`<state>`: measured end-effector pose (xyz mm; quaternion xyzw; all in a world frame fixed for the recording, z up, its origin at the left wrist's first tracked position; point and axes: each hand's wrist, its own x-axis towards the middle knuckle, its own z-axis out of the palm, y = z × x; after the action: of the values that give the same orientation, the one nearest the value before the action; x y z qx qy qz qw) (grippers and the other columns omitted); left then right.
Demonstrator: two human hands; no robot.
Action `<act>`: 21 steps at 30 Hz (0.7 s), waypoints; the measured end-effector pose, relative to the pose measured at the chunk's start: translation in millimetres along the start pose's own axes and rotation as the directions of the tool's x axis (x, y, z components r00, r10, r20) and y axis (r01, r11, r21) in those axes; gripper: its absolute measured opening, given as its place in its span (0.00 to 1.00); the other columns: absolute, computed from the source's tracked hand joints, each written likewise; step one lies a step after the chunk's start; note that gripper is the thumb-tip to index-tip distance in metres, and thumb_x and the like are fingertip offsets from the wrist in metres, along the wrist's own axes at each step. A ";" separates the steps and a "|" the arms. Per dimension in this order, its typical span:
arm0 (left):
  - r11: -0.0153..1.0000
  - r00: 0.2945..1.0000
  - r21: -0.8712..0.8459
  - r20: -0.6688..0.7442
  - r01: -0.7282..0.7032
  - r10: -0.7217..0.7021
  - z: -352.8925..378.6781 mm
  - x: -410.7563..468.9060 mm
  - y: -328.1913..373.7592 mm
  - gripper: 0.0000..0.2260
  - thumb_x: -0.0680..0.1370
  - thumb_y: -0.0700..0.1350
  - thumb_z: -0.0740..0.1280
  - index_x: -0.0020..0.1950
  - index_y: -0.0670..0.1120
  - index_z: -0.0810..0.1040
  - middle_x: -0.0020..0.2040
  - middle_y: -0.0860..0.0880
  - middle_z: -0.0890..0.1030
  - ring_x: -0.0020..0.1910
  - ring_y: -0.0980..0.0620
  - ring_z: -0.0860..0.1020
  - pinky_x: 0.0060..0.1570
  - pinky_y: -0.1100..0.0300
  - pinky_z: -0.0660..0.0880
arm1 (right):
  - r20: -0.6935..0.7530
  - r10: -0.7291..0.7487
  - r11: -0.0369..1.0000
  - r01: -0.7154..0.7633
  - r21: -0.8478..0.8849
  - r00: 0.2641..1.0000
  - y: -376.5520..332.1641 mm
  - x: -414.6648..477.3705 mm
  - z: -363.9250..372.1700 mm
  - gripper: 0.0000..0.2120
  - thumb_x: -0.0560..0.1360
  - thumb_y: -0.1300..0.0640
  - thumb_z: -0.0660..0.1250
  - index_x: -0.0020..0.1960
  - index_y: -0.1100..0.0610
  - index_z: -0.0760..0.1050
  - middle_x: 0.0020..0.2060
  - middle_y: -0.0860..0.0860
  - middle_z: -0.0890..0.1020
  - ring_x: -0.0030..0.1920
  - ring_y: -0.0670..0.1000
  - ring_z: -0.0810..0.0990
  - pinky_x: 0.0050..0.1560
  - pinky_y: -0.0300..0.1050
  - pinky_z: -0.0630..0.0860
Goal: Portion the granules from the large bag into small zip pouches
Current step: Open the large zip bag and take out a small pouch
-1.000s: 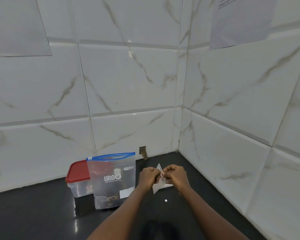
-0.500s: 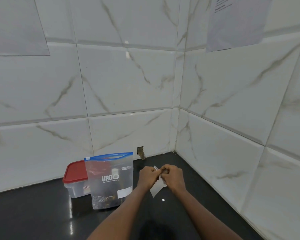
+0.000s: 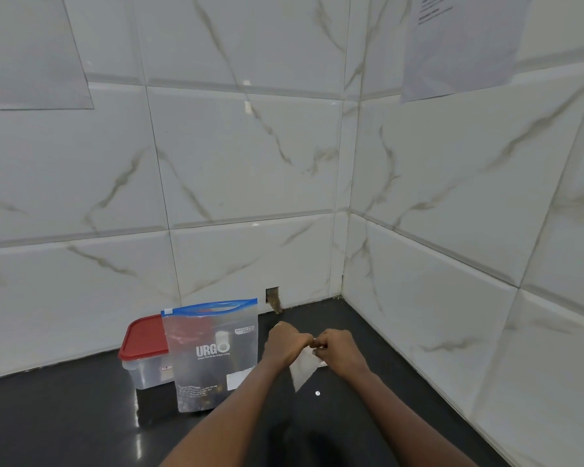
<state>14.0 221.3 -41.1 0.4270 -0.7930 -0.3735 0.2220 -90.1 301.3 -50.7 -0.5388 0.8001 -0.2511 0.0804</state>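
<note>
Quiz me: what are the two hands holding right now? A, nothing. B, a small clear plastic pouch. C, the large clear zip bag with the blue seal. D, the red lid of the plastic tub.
B: the left hand and right hand meet and pinch the top of a small clear plastic pouch, while the large clear zip bag with the blue seal stands to their left, in neither hand.

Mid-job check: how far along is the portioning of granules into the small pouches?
Done: nothing visible; no filled pouch shows on the black counter. In hand: the left hand and right hand pinch the top of one small clear zip pouch, seemingly empty. Left: the large clear blue-zipped bag stands upright before the red-lidded plastic box, dark granules at its bottom, so all pouring remains.
</note>
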 end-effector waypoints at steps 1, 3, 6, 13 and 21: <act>0.999 1.000 0.047 0.001 0.017 -0.017 -0.7 0.8 -0.9 0.21 0.68 0.43 0.68 0.21 0.46 0.60 0.22 0.51 0.61 0.24 0.55 0.59 0.27 0.61 0.57 | -0.009 0.010 1.000 -0.010 -0.014 1.000 2.1 1.4 -0.1 0.13 0.76 0.63 0.64 0.57 0.58 0.81 0.54 0.54 0.83 0.54 0.50 0.81 0.51 0.33 0.72; 0.995 0.999 0.099 0.021 0.028 -0.031 -0.8 2.3 -0.6 0.21 0.70 0.45 0.68 0.23 0.46 0.60 0.24 0.50 0.63 0.25 0.54 0.60 0.27 0.62 0.57 | -0.021 0.009 0.999 -0.009 -0.033 1.000 4.8 4.6 1.1 0.14 0.76 0.66 0.62 0.57 0.58 0.81 0.56 0.53 0.82 0.54 0.49 0.81 0.52 0.33 0.72; 0.999 0.999 0.050 0.044 -0.018 0.016 1.2 5.8 -1.8 0.20 0.71 0.51 0.69 0.25 0.45 0.63 0.26 0.50 0.65 0.27 0.56 0.62 0.29 0.66 0.59 | -0.016 -0.029 0.998 0.028 -0.048 0.999 3.9 9.8 1.7 0.17 0.76 0.68 0.59 0.58 0.57 0.81 0.57 0.53 0.81 0.56 0.49 0.79 0.51 0.32 0.70; 0.986 0.949 -0.083 0.269 -0.147 0.165 0.8 17.3 -21.6 0.31 0.68 0.49 0.69 0.68 0.46 0.61 0.62 0.49 0.73 0.64 0.53 0.70 0.71 0.52 0.53 | -0.024 0.039 0.989 -0.035 0.143 0.999 6.3 30.2 4.9 0.15 0.70 0.62 0.68 0.56 0.55 0.82 0.47 0.48 0.79 0.42 0.43 0.75 0.48 0.36 0.76; 0.963 0.951 0.009 0.165 -0.268 0.263 11.4 49.0 -21.7 0.25 0.66 0.47 0.74 0.62 0.48 0.72 0.59 0.50 0.74 0.59 0.53 0.73 0.57 0.61 0.69 | -0.012 0.085 0.888 -0.071 0.455 0.996 9.9 59.8 1.9 0.06 0.71 0.61 0.69 0.47 0.54 0.83 0.46 0.50 0.79 0.43 0.46 0.78 0.40 0.34 0.74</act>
<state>-8.9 176.9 -63.5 0.2880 -0.8644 -0.3615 0.1980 -121.7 249.6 -48.7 -0.4687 0.7415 -0.4359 0.2014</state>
